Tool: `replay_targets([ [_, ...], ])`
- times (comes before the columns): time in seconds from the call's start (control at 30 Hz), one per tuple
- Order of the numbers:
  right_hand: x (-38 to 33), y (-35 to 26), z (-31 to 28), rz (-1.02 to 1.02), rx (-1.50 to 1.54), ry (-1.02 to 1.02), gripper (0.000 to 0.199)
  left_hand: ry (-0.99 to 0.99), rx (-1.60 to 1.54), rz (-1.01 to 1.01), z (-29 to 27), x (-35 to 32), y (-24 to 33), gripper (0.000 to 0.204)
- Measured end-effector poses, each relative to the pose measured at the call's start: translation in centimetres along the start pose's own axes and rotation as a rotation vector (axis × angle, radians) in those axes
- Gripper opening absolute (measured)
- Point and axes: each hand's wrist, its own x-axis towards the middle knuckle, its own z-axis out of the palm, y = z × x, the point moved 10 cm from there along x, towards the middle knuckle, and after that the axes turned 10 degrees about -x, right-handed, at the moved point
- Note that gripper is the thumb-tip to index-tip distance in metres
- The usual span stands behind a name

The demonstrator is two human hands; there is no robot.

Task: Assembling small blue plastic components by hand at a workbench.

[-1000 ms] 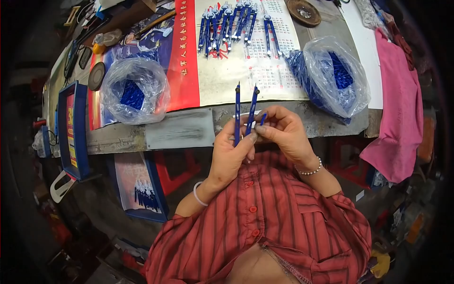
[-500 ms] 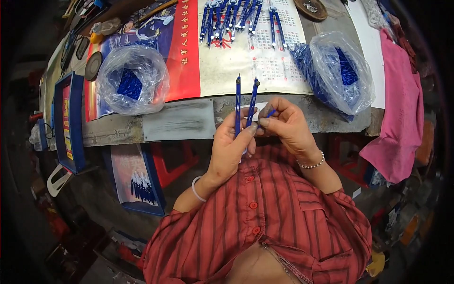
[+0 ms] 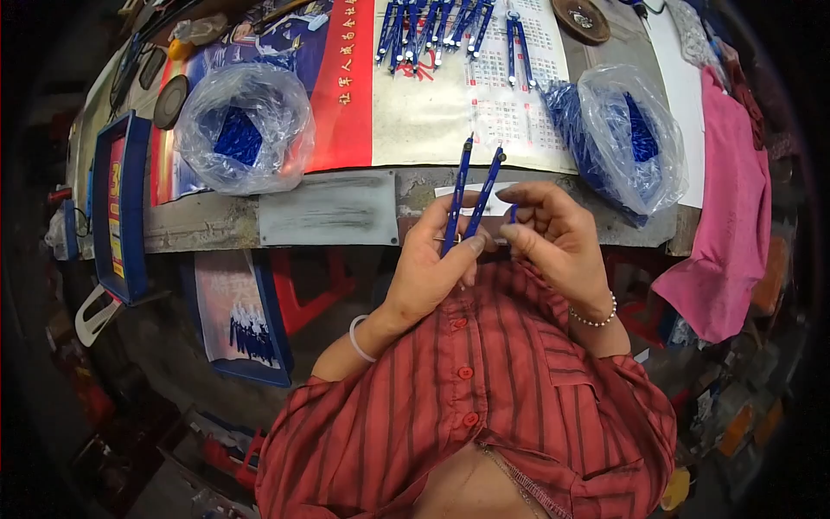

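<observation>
My left hand (image 3: 437, 264) grips a blue compass (image 3: 471, 195) near its hinge, with the two legs spread upward over the table's near edge. My right hand (image 3: 558, 238) sits close beside it, thumb and forefinger pinching a small blue part (image 3: 513, 214) next to the compass. Both hands hover just in front of my red striped shirt. A row of several more blue compasses (image 3: 437, 26) lies at the far side of the table on a printed calendar sheet (image 3: 432, 112).
A clear bag of blue parts (image 3: 245, 125) stands on the left, a second clear bag of blue parts (image 3: 627, 138) on the right. A pink cloth (image 3: 722, 208) hangs off the right edge. A blue tray (image 3: 117, 208) sits at the left end, a round brown dish (image 3: 581, 19) at the back.
The view has shifted slightly. My right hand's fingers have closed in on the small blue part beside the compass; the compass stays upright in my left hand.
</observation>
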Motion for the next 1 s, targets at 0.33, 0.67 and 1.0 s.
replay_targets([
  [0.33, 0.7, -0.1, 0.4, -0.188, -0.048, 0.163, 0.011, 0.026, 0.035, -0.033, -0.4, -0.3, -0.6, 0.037],
  [0.67, 1.2, 0.7, 0.9, -0.324, -0.356, 0.218, 0.017, 0.047, 0.043, -0.025, -1.3, -0.2, -1.5, 0.023],
  [1.0, 2.8, 5.4, 2.3, 0.142, 0.315, 0.014, 0.021, 0.026, 0.042, -0.011, -1.8, -0.5, -1.5, 0.020],
])
